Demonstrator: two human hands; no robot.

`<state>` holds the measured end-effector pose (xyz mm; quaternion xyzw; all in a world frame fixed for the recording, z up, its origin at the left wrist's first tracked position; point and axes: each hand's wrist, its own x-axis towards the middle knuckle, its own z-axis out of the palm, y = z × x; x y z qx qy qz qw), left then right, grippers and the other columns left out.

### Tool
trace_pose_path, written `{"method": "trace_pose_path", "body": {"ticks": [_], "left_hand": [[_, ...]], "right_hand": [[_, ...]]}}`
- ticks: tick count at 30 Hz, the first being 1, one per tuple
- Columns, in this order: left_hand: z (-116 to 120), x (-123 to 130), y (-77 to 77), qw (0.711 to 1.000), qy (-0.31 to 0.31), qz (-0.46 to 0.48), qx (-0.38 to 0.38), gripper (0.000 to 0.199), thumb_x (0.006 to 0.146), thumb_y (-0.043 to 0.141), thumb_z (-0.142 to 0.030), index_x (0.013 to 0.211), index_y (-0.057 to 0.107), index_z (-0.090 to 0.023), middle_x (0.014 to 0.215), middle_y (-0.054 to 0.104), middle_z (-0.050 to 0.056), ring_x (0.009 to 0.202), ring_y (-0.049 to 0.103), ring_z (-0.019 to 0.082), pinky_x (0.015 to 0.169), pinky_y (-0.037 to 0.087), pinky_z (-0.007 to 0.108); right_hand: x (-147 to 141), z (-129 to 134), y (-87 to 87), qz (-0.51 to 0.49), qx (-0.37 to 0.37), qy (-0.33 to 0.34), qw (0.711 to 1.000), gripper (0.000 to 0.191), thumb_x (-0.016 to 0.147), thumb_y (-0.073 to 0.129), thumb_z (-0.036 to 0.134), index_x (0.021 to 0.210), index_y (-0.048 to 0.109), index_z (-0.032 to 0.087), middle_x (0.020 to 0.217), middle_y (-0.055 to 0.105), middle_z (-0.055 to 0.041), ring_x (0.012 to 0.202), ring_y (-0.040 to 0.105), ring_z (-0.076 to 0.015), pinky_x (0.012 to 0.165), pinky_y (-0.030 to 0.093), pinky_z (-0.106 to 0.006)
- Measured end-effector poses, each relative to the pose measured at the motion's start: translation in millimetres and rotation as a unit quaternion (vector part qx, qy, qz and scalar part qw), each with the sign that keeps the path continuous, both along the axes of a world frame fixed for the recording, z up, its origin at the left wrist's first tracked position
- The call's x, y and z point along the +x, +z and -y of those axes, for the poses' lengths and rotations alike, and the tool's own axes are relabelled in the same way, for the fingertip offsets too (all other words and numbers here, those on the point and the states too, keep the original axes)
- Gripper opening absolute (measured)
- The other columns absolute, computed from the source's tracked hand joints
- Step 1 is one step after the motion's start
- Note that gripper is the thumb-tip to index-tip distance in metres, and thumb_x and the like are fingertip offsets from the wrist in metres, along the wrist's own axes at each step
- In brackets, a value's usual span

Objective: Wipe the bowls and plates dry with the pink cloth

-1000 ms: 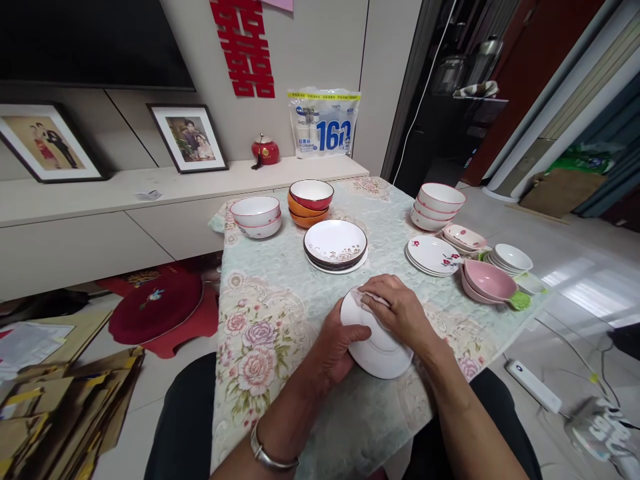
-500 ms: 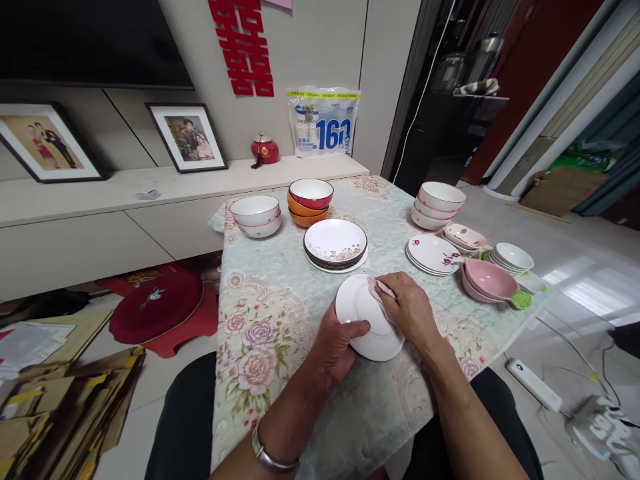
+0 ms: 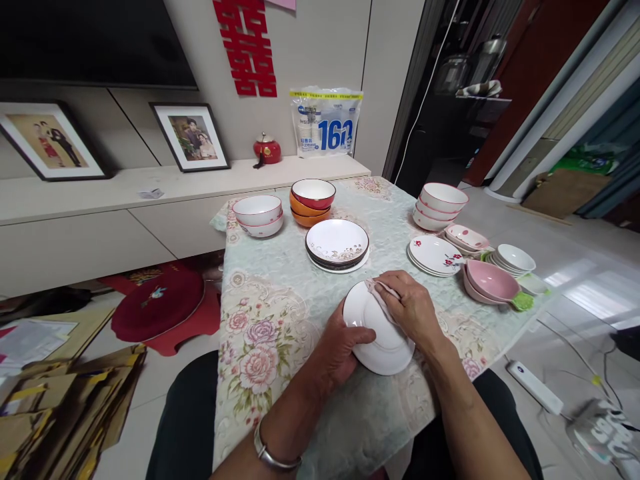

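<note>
A white plate [image 3: 376, 333] is tilted over the near part of the table, its plain underside with a foot ring facing me. My left hand [image 3: 345, 340] grips its left edge, thumb lying across the underside and fingers beneath. On the plate's upper right, my right hand [image 3: 407, 303] is closed around a pale pinkish cloth [image 3: 381, 293] pressed to the surface near the rim. Just beyond sits a stack of dark-rimmed plates [image 3: 337, 241] with a floral print.
White bowls [image 3: 258, 211] and orange and red bowls [image 3: 311, 200] stand at the table's far left. To the right are white bowls [image 3: 441, 205], flowered plates [image 3: 434, 255], pink dishes [image 3: 491, 280] and small white bowls [image 3: 514, 257]. A floral tablecloth [image 3: 260, 360] covers the table.
The plate has shifted slightly right and toward me, and tilts differently. My left hand has moved with it; the cloth in my right hand stays near the upper rim.
</note>
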<state>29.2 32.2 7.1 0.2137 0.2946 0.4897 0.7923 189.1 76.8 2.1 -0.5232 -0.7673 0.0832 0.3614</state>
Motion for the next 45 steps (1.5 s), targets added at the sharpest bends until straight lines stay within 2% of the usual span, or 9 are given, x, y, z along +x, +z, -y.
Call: {"method": "trace_pose_path", "body": {"ticks": [3, 9, 17, 23, 28, 35, 41, 43, 45], "left_hand": [[0.4, -0.8, -0.5, 1.0, -0.004, 0.0, 0.001, 0.07, 0.051, 0.067, -0.001, 0.119, 0.063, -0.018, 0.1, 0.073, 0.008, 0.093, 0.065, 0.027, 0.079, 0.048, 0.035], [-0.1, 0.0, 0.6, 1.0, -0.004, -0.012, 0.009, 0.05, 0.05, 0.067, 0.001, 0.096, 0.066, -0.016, 0.082, 0.069, 0.002, 0.079, 0.062, 0.019, 0.072, 0.044, 0.029], [-2.5, -3.5, -1.9, 1.0, 0.005, -0.001, -0.022, 0.067, 0.049, 0.072, -0.002, 0.115, 0.065, -0.014, 0.099, 0.074, 0.01, 0.097, 0.066, 0.03, 0.083, 0.049, 0.038], [-3.5, -0.2, -2.9, 0.998, 0.062, 0.0, -0.029, 0.072, 0.052, 0.081, -0.009, 0.121, 0.063, -0.015, 0.108, 0.073, 0.011, 0.1, 0.066, 0.03, 0.087, 0.049, 0.039], [-2.3, 0.1, -2.3, 0.998, 0.058, -0.002, -0.026, 0.071, 0.052, 0.077, -0.005, 0.12, 0.063, -0.018, 0.106, 0.073, 0.008, 0.096, 0.066, 0.026, 0.087, 0.049, 0.038], [0.3, 1.8, 0.6, 0.999, 0.03, -0.025, 0.0, 0.047, 0.051, 0.07, 0.0, 0.096, 0.065, -0.016, 0.082, 0.069, 0.002, 0.076, 0.063, 0.018, 0.069, 0.046, 0.027], [-0.2, -0.8, 1.0, 1.0, 0.014, -0.006, 0.001, 0.068, 0.051, 0.068, -0.001, 0.118, 0.063, -0.016, 0.097, 0.073, 0.008, 0.091, 0.065, 0.025, 0.079, 0.049, 0.034], [-0.6, -1.7, -0.3, 1.0, 0.014, -0.006, -0.006, 0.07, 0.051, 0.069, -0.001, 0.119, 0.062, -0.016, 0.099, 0.073, 0.008, 0.093, 0.065, 0.026, 0.08, 0.049, 0.035], [-0.9, -2.0, -1.6, 1.0, 0.013, -0.01, -0.013, 0.068, 0.051, 0.069, -0.002, 0.117, 0.063, -0.016, 0.097, 0.072, 0.007, 0.09, 0.064, 0.024, 0.08, 0.048, 0.034]], "right_hand": [[-4.2, 4.6, 2.2, 0.012, 0.013, 0.011, 1.0, 0.022, 0.094, 0.054, 0.025, 0.106, 0.073, 0.021, 0.107, 0.068, -0.0102, 0.098, 0.063, -0.0239, 0.086, 0.052, -0.039], [-23.0, 16.1, 15.6, 0.032, 0.022, 0.172, 0.984, 0.023, 0.094, 0.054, 0.022, 0.109, 0.071, 0.026, 0.118, 0.067, -0.008, 0.112, 0.059, -0.0236, 0.096, 0.048, -0.042], [6.8, -2.2, 3.1, -0.06, -0.118, 0.088, 0.987, 0.023, 0.093, 0.06, 0.036, 0.109, 0.073, 0.027, 0.108, 0.071, -0.006, 0.102, 0.065, -0.0218, 0.091, 0.051, -0.036], [13.0, -5.6, -8.6, -0.052, -0.094, -0.039, 0.993, 0.027, 0.092, 0.058, 0.036, 0.11, 0.073, 0.024, 0.108, 0.072, -0.0085, 0.1, 0.066, -0.025, 0.089, 0.051, -0.04], [-3.7, 1.8, -3.0, 0.028, -0.027, -0.012, 0.999, 0.026, 0.093, 0.055, 0.027, 0.111, 0.072, 0.021, 0.107, 0.07, -0.0114, 0.101, 0.062, -0.0267, 0.087, 0.05, -0.042], [-24.5, 14.3, 11.5, 0.057, 0.03, 0.16, 0.985, 0.025, 0.094, 0.054, 0.021, 0.112, 0.071, 0.026, 0.125, 0.065, -0.0078, 0.119, 0.056, -0.0248, 0.101, 0.043, -0.045], [0.6, 0.1, -0.1, 0.001, -0.034, 0.0, 0.999, 0.023, 0.094, 0.056, 0.027, 0.109, 0.073, 0.023, 0.112, 0.068, -0.0094, 0.102, 0.065, -0.0241, 0.089, 0.051, -0.04], [0.7, 0.9, -0.8, 0.009, -0.034, -0.01, 0.999, 0.024, 0.094, 0.055, 0.026, 0.109, 0.073, 0.023, 0.112, 0.068, -0.0099, 0.102, 0.065, -0.0246, 0.089, 0.051, -0.041], [-4.6, 4.8, 1.7, 0.029, -0.019, 0.037, 0.999, 0.025, 0.094, 0.056, 0.025, 0.113, 0.072, 0.023, 0.118, 0.067, -0.0104, 0.109, 0.062, -0.0257, 0.093, 0.05, -0.042]]}}
